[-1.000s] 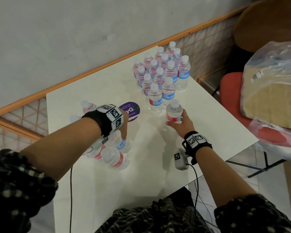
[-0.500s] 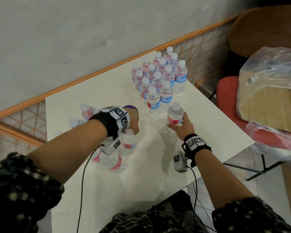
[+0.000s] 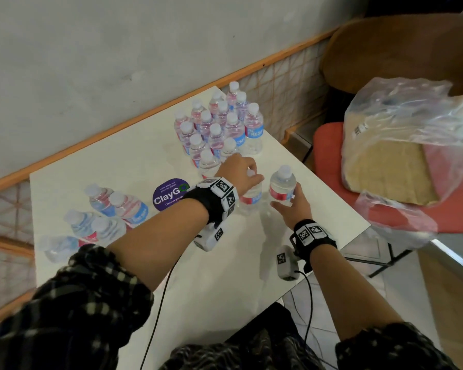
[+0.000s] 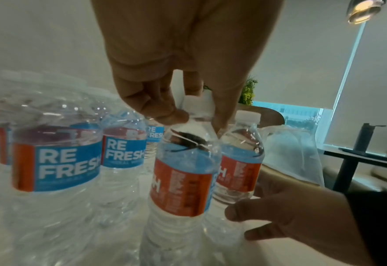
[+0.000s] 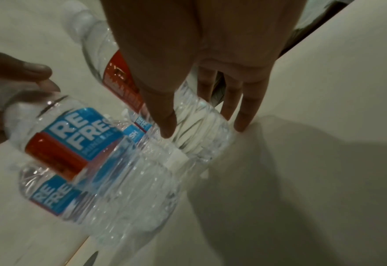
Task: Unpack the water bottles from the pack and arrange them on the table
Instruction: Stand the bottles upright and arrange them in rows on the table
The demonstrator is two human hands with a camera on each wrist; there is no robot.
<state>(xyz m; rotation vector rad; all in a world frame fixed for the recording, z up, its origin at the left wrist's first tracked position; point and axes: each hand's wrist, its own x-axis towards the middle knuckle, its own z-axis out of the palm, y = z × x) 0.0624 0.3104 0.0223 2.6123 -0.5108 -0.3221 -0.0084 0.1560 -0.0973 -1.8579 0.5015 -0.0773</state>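
My left hand [image 3: 247, 173] pinches the white cap of a water bottle [image 3: 249, 200] from above; the bottle stands upright in front of the group. The left wrist view shows the fingertips [image 4: 172, 115] on its neck above the red and blue label [image 4: 181, 181]. Just right of it, my right hand [image 3: 288, 206] grips the lower body of a second upright bottle [image 3: 281, 186], thumb on one side and fingers [image 5: 245, 111] on the other. Several upright bottles [image 3: 219, 126] stand in rows at the far corner. Several more bottles [image 3: 104, 217] lie on their sides at the left.
The white table [image 3: 225, 276] has a purple ClayGo sticker [image 3: 169, 194] near its middle. Its right edge runs close behind my right hand. A red chair [image 3: 329, 145] beside the table holds a large clear plastic bag [image 3: 406, 156]. Wrist camera cables hang off the near edge.
My left hand lifted a bottle from the lying pile at the left and brought it right, setting it upright beside the right hand's bottle. The right hand stayed on its bottle.
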